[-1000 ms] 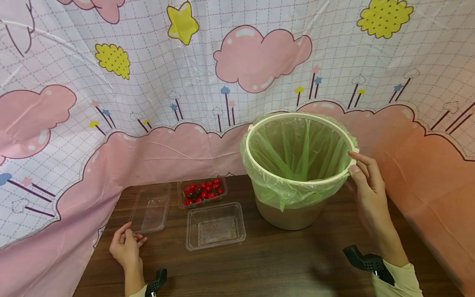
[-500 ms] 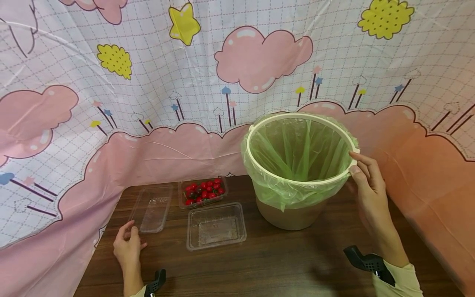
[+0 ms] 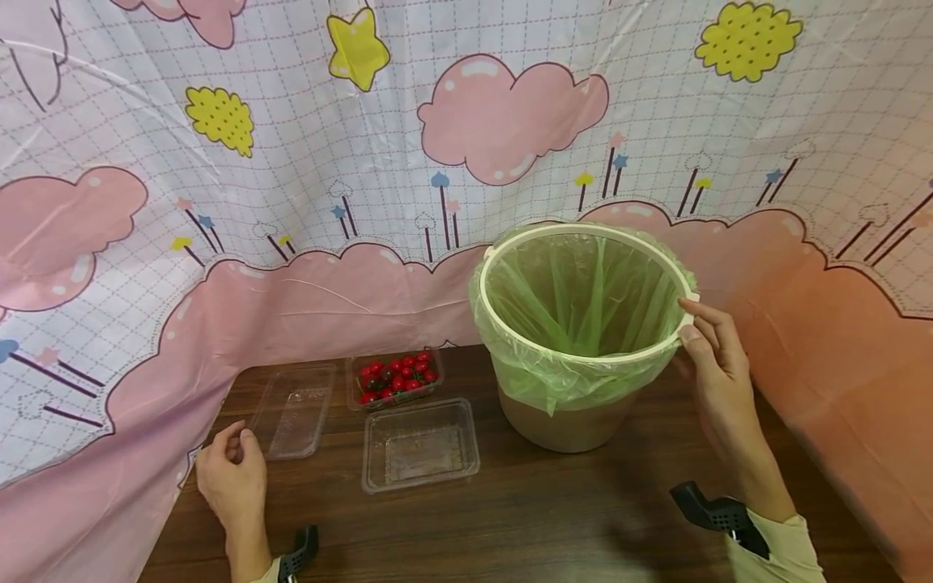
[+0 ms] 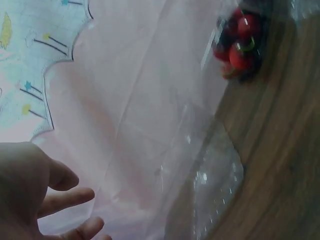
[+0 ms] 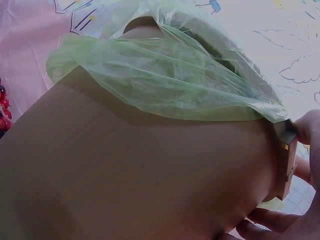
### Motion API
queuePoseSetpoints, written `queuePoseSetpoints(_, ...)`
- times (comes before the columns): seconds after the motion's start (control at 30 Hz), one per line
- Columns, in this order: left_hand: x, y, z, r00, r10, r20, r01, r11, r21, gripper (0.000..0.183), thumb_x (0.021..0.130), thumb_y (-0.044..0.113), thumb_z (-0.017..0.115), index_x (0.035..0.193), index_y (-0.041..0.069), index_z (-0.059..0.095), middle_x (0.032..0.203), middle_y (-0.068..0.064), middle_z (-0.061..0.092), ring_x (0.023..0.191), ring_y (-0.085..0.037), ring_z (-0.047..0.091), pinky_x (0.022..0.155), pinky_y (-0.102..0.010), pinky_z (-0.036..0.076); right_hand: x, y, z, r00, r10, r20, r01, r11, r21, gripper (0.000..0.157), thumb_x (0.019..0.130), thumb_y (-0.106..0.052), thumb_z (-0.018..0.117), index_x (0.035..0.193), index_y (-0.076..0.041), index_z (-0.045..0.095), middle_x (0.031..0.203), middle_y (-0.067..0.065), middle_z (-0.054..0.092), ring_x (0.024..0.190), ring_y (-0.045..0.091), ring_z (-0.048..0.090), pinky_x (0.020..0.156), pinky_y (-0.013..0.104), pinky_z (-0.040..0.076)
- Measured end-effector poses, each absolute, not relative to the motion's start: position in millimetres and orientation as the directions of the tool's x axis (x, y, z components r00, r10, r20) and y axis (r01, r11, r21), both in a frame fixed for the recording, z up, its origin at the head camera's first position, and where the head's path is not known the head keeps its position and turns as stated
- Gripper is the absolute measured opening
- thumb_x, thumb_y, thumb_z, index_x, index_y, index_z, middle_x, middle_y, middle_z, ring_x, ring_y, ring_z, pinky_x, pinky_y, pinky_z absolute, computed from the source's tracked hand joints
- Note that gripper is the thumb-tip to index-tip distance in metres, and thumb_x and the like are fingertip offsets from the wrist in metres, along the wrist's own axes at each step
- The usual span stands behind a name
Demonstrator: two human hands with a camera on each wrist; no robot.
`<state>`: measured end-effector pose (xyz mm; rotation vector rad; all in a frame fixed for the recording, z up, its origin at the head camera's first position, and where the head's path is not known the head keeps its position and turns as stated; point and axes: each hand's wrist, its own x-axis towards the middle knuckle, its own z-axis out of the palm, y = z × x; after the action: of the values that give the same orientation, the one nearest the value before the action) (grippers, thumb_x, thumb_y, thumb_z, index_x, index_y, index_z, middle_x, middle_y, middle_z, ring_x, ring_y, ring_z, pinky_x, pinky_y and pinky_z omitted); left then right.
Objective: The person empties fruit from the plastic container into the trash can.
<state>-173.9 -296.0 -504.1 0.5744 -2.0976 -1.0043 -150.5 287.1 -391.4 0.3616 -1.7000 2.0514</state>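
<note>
My right hand (image 3: 717, 364) holds the rim of a beige trash bin (image 3: 561, 425) at its right side, thumb and fingers pinching the pale ring. A thin green bag (image 3: 554, 385) lines the bin and folds over its edge. In the right wrist view, the bag (image 5: 165, 80) drapes over the bin's wall (image 5: 150, 160). At the table's left, my left hand (image 3: 233, 478) hovers with loosely bent fingers and nothing in them. Just beyond it lies a clear plastic lid (image 3: 295, 417); the left wrist view shows this hand (image 4: 30, 195) apart from the lid (image 4: 215, 180).
A clear tray of small red fruits (image 3: 397, 378) stands at the back of the dark wooden table (image 3: 525, 518). In front of it sits a clear plastic container (image 3: 421, 445) with nothing in it. A patterned pink and white cloth (image 3: 350, 316) hangs behind and along both sides.
My left hand has drawn back from the edge of the plastic lid, toward the left, and turned slightly. The right hand keeps its hold on the bin; the bin stays in place.
</note>
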Motion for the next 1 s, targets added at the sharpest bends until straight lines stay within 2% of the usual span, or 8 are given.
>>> queuePoseSetpoints(0.13, -178.9, -290.4, -499.9, -0.638, -0.624, 0.451, -0.024, 0.602, 0.798, 0.025, 0.097, 0.011, 0.060, 0.114, 0.000, 0.074, 0.090, -0.013, 0.060, 0.079, -0.008, 0.052, 0.080, -0.040, 0.039, -150.2, 287.6, -391.9, -0.868, 0.173, 0.466, -0.490, -0.146, -0.859, 0.043, 0.110, -0.011, 0.045, 0.151, -0.001, 0.042, 0.147, 0.021, 0.045, 0.127, 0.025, 0.052, 0.098, 0.023, 0.051)
queuePoseSetpoints(0.23, -181.8, -284.0, -497.7, -0.690, -0.578, 0.435, 0.000, 0.601, 0.799, 0.025, 0.099, 0.012, 0.060, 0.117, 0.002, 0.074, 0.090, -0.011, 0.065, 0.074, 0.006, 0.050, 0.075, -0.031, 0.041, -150.3, 288.1, -392.8, -0.866, 0.174, 0.469, -0.494, -0.148, -0.857, 0.043, 0.110, -0.010, 0.045, 0.151, -0.001, 0.042, 0.147, 0.021, 0.045, 0.126, 0.024, 0.053, 0.098, 0.023, 0.052)
queuePoseSetpoints(0.3, -183.7, -280.1, -497.0, -0.729, -0.542, 0.418, 0.008, 0.604, 0.797, 0.025, 0.100, 0.014, 0.059, 0.118, 0.004, 0.074, 0.092, -0.012, 0.068, 0.070, 0.009, 0.051, 0.067, -0.022, 0.041, -150.6, 288.0, -392.8, -0.865, 0.173, 0.472, -0.496, -0.146, -0.856, 0.042, 0.109, -0.010, 0.045, 0.151, 0.000, 0.042, 0.147, 0.021, 0.046, 0.126, 0.024, 0.053, 0.098, 0.023, 0.052)
queuePoseSetpoints(0.43, -188.9, -272.6, -496.1, -0.783, -0.480, 0.396, 0.028, 0.609, 0.793, 0.025, 0.101, 0.016, 0.060, 0.120, 0.006, 0.073, 0.095, -0.015, 0.073, 0.068, 0.009, 0.054, 0.059, -0.011, 0.040, -150.4, 287.5, -392.0, -0.866, 0.171, 0.470, -0.493, -0.141, -0.858, 0.043, 0.110, -0.010, 0.045, 0.151, -0.001, 0.042, 0.148, 0.021, 0.045, 0.127, 0.025, 0.053, 0.098, 0.022, 0.052)
queuePoseSetpoints(0.53, -194.3, -266.4, -495.5, -0.818, -0.427, 0.384, 0.066, 0.594, 0.802, 0.026, 0.102, 0.014, 0.060, 0.124, 0.005, 0.071, 0.098, -0.016, 0.073, 0.069, 0.006, 0.060, 0.057, -0.011, 0.044, -148.8, 287.8, -392.0, -0.869, 0.180, 0.460, -0.486, -0.142, -0.862, 0.043, 0.110, -0.011, 0.045, 0.151, -0.001, 0.042, 0.149, 0.022, 0.043, 0.129, 0.025, 0.052, 0.098, 0.022, 0.051)
queuePoseSetpoints(0.67, -202.8, -257.7, -495.6, -0.889, -0.313, 0.333, 0.121, 0.542, 0.832, 0.031, 0.105, 0.015, 0.058, 0.134, 0.006, 0.063, 0.105, -0.019, 0.071, 0.069, -0.001, 0.066, 0.056, -0.024, 0.058, -145.6, 289.2, -393.5, -0.872, 0.196, 0.449, -0.479, -0.144, -0.866, 0.043, 0.110, -0.010, 0.045, 0.151, -0.001, 0.042, 0.151, 0.022, 0.042, 0.131, 0.026, 0.051, 0.099, 0.022, 0.051)
queuePoseSetpoints(0.8, -208.9, -249.3, -495.4, -0.926, -0.243, 0.289, 0.125, 0.525, 0.842, 0.033, 0.106, 0.019, 0.055, 0.137, 0.008, 0.061, 0.109, -0.020, 0.071, 0.070, -0.003, 0.069, 0.060, -0.034, 0.063, -144.8, 289.9, -393.4, -0.872, 0.191, 0.450, -0.478, -0.141, -0.867, 0.043, 0.110, -0.011, 0.045, 0.152, -0.002, 0.041, 0.151, 0.022, 0.042, 0.131, 0.026, 0.050, 0.099, 0.022, 0.051)
queuePoseSetpoints(1.0, -209.2, -238.2, -504.1, -0.969, -0.165, 0.184, 0.068, 0.539, 0.840, 0.039, 0.107, 0.019, 0.054, 0.143, 0.005, 0.055, 0.119, -0.025, 0.068, 0.090, -0.034, 0.075, 0.067, -0.032, 0.063, -149.5, 287.2, -391.0, -0.881, 0.166, 0.442, -0.464, -0.124, -0.877, 0.044, 0.110, -0.013, 0.045, 0.153, -0.003, 0.040, 0.151, 0.023, 0.040, 0.131, 0.026, 0.051, 0.101, 0.023, 0.050)
